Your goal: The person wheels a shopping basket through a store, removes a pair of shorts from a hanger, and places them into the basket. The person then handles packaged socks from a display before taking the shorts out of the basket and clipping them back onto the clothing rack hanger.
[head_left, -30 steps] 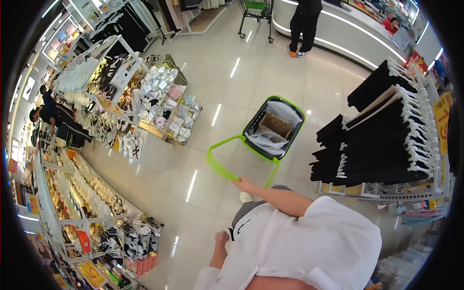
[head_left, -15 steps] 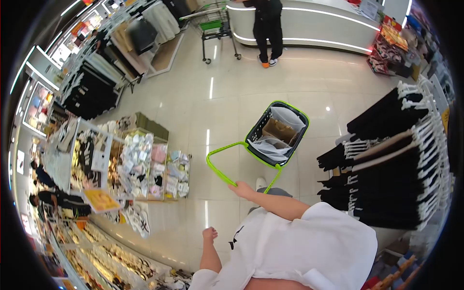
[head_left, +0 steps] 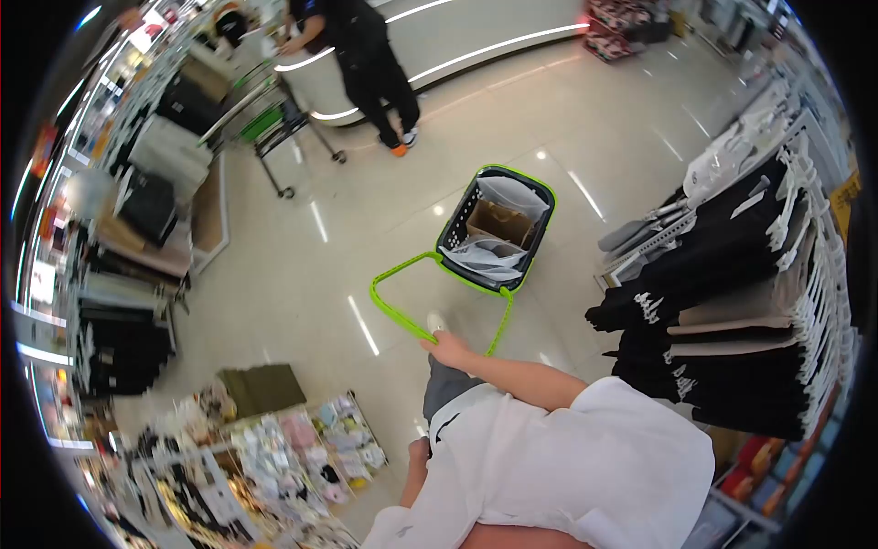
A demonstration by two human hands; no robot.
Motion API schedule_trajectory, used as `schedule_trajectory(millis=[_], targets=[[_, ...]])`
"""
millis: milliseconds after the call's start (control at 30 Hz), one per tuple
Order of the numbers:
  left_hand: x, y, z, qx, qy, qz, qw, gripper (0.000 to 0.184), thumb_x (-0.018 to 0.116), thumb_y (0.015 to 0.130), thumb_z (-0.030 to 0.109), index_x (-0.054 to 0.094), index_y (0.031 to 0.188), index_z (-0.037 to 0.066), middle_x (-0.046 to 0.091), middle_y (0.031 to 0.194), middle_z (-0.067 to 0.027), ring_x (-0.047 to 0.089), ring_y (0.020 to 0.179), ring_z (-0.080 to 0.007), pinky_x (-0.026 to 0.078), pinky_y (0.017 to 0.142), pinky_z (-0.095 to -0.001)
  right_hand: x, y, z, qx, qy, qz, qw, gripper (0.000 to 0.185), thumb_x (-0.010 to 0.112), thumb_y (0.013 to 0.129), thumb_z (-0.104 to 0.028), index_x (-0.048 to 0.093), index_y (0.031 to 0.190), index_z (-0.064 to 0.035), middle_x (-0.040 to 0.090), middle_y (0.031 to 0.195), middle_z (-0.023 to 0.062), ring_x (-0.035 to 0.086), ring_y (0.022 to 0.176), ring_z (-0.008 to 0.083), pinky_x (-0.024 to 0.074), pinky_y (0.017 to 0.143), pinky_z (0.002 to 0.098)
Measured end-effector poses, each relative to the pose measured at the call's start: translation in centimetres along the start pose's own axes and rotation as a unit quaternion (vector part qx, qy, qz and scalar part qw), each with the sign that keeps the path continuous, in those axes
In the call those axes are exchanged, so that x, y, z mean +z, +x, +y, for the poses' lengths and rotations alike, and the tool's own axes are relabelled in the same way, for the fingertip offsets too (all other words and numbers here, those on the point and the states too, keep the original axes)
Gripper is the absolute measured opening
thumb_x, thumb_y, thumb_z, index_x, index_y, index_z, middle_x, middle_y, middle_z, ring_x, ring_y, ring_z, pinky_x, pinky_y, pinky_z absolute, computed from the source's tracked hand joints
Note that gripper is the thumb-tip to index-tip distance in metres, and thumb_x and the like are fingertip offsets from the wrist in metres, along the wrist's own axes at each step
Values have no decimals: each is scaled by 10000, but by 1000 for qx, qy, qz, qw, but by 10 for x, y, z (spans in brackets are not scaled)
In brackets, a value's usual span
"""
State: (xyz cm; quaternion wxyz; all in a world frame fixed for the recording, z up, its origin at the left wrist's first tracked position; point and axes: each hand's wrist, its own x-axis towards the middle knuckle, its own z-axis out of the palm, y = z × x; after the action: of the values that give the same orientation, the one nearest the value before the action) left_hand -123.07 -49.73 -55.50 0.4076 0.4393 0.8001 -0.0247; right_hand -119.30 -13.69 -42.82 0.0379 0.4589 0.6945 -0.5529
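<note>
Brown pkg [head_left: 499,222] btwn whitish bags [head_left: 487,258] in blk basket [head_left: 458,223]

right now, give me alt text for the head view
A right hand grips the green looped handle of a dark rectangular basket holding a brown item between whitish translucent bags. Beyond, a person in black stands at a white curved counter.

Glossy tiled floor [head_left: 274,320]; white counter [head_left: 444,41], 2 glowing strips [head_left: 540,37]; clothes rack [head_left: 655,243] at right.
</note>
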Motion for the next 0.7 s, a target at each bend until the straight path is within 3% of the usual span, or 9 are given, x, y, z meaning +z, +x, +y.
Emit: schedule_trajectory(millis=[67,167,267,333,467,533,600,633,700], targets=[[-47,56,-14,12,66,-32,997,224,508,742,236,579,828,42,606,740,-199,603,653,-315,468,558,-400,-12,37,-8,16,13,17,1000,542,480,786,-519,565,922,-1,595,899,208,569,872,347,431,760,418],[-108,134,-32,-157,-211,-55,963,185,492,751,192,556,785,21,569,685,-148,566,588,-263,468,520,-367,-30,99,-11,35,31,15,999,546,476,784,-528,565,930,-9,595,909,202,568,874,346,433,761,417],[-191,208,-28,-304,-465,-67,829,159,476,760,148,532,743,0,533,630,-97,530,524,-210,468,482,-334,-70,139,-33,40,35,54,997,546,472,782,-537,568,930,-21,596,916,193,568,877,342,435,751,420],[-231,258,-9,-316,-432,-16,844,162,482,760,137,531,748,-16,531,622,-102,533,526,-203,471,469,-319,-89,189,-10,56,49,50,996,543,470,780,-543,570,926,-29,597,917,187,568,878,339,435,743,423],[-328,370,2,-193,-375,51,905,176,503,754,145,543,753,-26,524,595,-90,530,504,-173,435,403,-276,-130,213,-18,73,42,93,992,548,491,782,-536,572,931,-14,592,882,190,566,824,346,428,710,421],[-379,414,39,-131,-360,79,920,180,509,760,143,547,754,-33,537,612,-99,539,546,-205,458,478,-312,-148,226,-23,84,57,109,989,537,496,781,-532,576,925,-21,593,878,187,567,822,344,430,709,418],[-399,458,79,-3,-151,211,966,193,508,780,143,538,818,-44,556,773,-147,549,678,-259,463,625,-354,-155,263,-1,76,78,95,990,535,507,778,-526,584,904,-12,593,871,195,563,837,348,430,713,414],[-419,472,113,16,-171,234,957,196,506,787,133,528,864,-45,534,871,-171,535,759,-281,441,694,-363,-158,273,1,80,83,105,988,535,507,778,-526,584,904,-12,593,871,195,563,837,348,430,713,414],[-455,493,198,62,-186,291,936,220,511,785,108,506,944,-44,485,1018,-200,506,887,-318,410,783,-375,-177,304,4,14,58,109,992,520,512,781,-513,582,854,-2,598,743,169,589,698,294,452,617,385]])
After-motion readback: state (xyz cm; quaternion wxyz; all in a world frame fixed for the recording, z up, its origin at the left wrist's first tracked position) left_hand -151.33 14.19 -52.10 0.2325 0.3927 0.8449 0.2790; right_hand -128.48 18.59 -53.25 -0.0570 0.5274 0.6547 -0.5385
